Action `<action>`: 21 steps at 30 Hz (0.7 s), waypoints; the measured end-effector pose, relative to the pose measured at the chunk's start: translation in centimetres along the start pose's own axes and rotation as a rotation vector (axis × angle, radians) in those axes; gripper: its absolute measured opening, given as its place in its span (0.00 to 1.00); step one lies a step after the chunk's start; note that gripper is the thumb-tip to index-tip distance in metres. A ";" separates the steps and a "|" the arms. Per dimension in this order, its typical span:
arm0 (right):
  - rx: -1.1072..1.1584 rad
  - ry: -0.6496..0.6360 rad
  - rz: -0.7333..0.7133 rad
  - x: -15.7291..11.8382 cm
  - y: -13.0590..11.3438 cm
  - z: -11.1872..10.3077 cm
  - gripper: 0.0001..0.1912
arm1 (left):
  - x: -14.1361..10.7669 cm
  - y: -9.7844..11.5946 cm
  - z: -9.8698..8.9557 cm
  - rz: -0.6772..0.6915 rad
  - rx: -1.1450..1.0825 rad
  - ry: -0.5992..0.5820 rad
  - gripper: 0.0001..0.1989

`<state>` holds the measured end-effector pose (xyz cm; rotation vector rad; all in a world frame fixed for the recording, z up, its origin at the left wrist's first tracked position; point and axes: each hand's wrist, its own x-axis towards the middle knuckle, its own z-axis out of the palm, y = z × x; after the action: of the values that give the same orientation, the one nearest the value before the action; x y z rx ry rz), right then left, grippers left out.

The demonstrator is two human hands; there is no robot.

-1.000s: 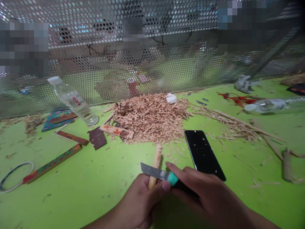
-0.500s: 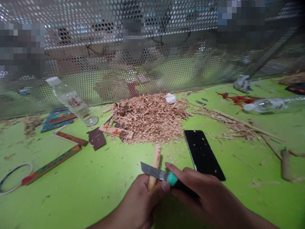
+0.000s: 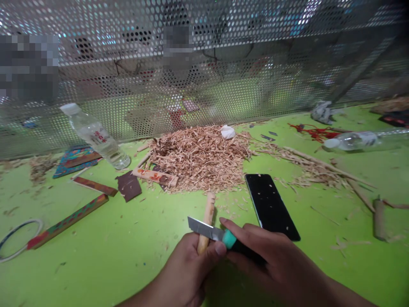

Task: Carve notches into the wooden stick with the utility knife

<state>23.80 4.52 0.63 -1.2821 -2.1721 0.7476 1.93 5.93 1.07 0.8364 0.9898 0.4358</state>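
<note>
My left hand (image 3: pixel 191 266) is closed round the lower end of a short, pale wooden stick (image 3: pixel 209 209), whose notched top points away from me. In my right hand (image 3: pixel 271 256) is a utility knife (image 3: pixel 229 239) with a black and teal handle. Its wide blade lies across the stick, just above my left fingers, with the tip pointing left. My left thumb rests near the base of the blade. Beyond the stick spreads a large pile of wood shavings (image 3: pixel 201 157).
A black phone (image 3: pixel 271 207) lies right of my hands. Painted wooden strips (image 3: pixel 73 219), brown sandpaper (image 3: pixel 129 186) and a tilted bottle (image 3: pixel 99 138) are at left. Another bottle (image 3: pixel 354 141) lies at right, near sticks (image 3: pixel 329 166). A perforated metal screen (image 3: pixel 191 94) stands behind.
The whole view has shifted very slightly. The blade looks brighter along its edge, and both hands keep nearly the same pose on the stick and knife.
</note>
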 end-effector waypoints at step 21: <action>0.465 0.221 0.452 1.7 -1.3 -1.9 0.17 | -0.2 0.4 0.7 0.119 -0.147 0.038 0.24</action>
<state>23.58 5.93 3.14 -1.5217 -1.4307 1.1436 2.50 5.76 1.71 0.7588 0.9334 0.6214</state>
